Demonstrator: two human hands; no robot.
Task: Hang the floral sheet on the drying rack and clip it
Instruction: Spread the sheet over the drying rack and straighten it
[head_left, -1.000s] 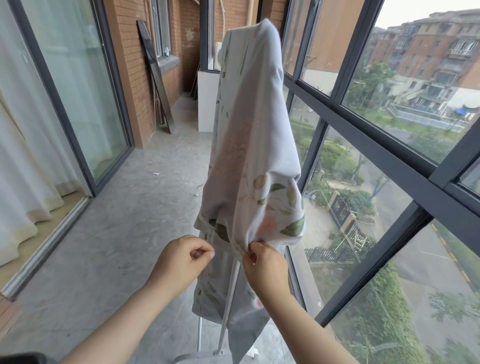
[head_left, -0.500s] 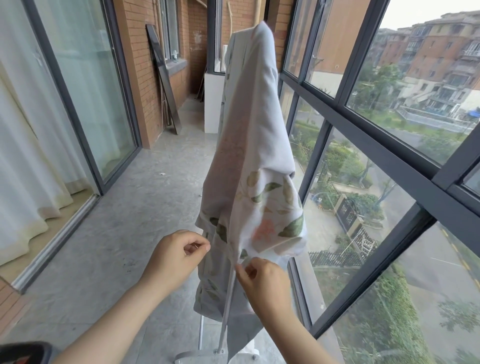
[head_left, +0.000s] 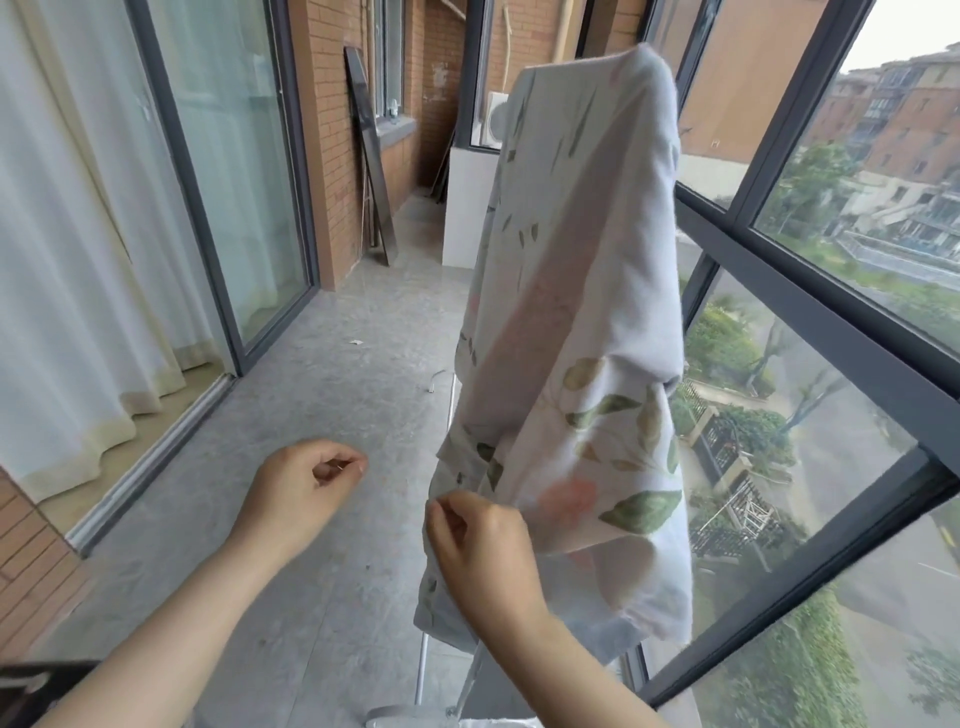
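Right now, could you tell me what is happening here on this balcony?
A person is hanging a floral sheet over a drying rack beside the window. The right hand pinches the sheet's lower edge; the left hand is curled, apart from it, holding nothing visible. No clip shows on the sheet.

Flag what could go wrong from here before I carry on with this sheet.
1. No clip shows on the floral sheet; bunched over one high point of the drying rack, it may slide off.
2. Only the right hand pinches its edge; the left hand is clear, so a tug could drag it down.
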